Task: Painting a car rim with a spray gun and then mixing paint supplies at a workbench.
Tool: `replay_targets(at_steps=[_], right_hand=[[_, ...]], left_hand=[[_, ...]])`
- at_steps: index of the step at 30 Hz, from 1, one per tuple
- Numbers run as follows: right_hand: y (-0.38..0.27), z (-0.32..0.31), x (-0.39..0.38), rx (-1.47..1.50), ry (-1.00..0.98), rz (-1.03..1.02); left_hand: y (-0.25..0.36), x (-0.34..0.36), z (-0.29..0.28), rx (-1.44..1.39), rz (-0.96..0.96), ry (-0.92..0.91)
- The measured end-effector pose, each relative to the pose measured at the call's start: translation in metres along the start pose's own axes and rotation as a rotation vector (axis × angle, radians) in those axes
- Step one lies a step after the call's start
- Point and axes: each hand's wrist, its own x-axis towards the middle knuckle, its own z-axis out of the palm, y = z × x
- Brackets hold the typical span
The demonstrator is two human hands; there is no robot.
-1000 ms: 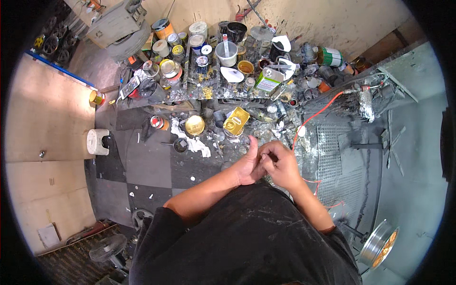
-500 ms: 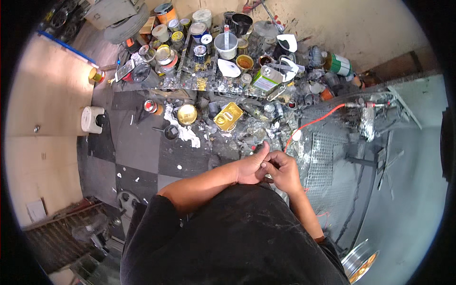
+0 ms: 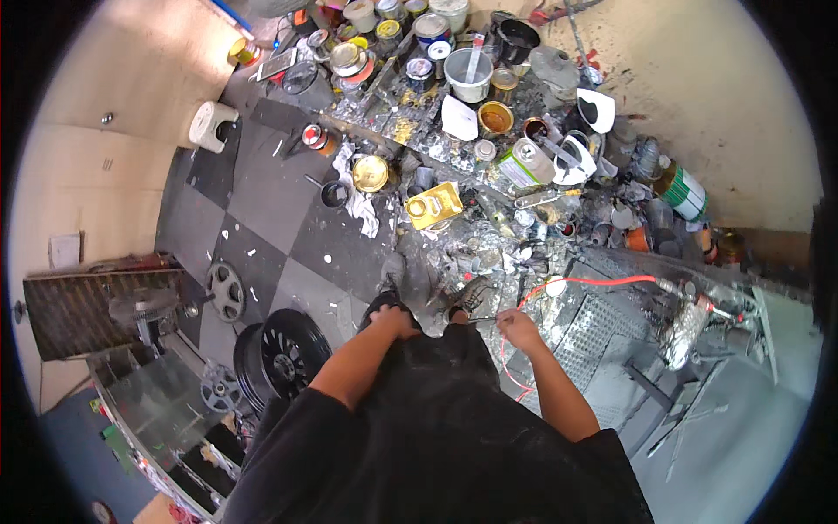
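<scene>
My left hand (image 3: 393,323) is at my left trouser leg, close to the knee, its fingers mostly hidden from view. Beside my right leg, my right hand (image 3: 518,329) is closed, with a thin dark piece showing at its fingertips; what it is I cannot make out. A red air hose (image 3: 602,281) runs close by that hand and loops down next to it. Below my hands stand my shoes, the left shoe (image 3: 394,272) on the floor and the right shoe (image 3: 472,294) amid litter.
A paint-spattered bench (image 3: 397,122) carries several cans, a white bucket (image 3: 469,79) and a green-and-white tin (image 3: 524,164). On the floor are a gold tin (image 3: 434,206), a round gold can (image 3: 370,174), a white stool (image 3: 209,125) and a black wheel rim (image 3: 295,354). A metal grating (image 3: 598,336) lies right.
My hands, together in front of me before, have parted: the left moved down to the left leg, the right to the right side. My view has turned, bringing the wheel rim and shoes into sight.
</scene>
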Motion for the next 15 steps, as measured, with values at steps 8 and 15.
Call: replay_targets(at_steps=[8, 15], right_hand=[[0.018, 0.012, 0.149, -0.297, 0.078, 0.092], [0.019, 0.030, 0.356, -0.096, 0.328, 0.035]], left_hand=[[0.002, 0.037, 0.057, -0.312, -0.179, -0.260], [-0.011, 0.061, 0.053, -0.317, -0.321, -0.172]])
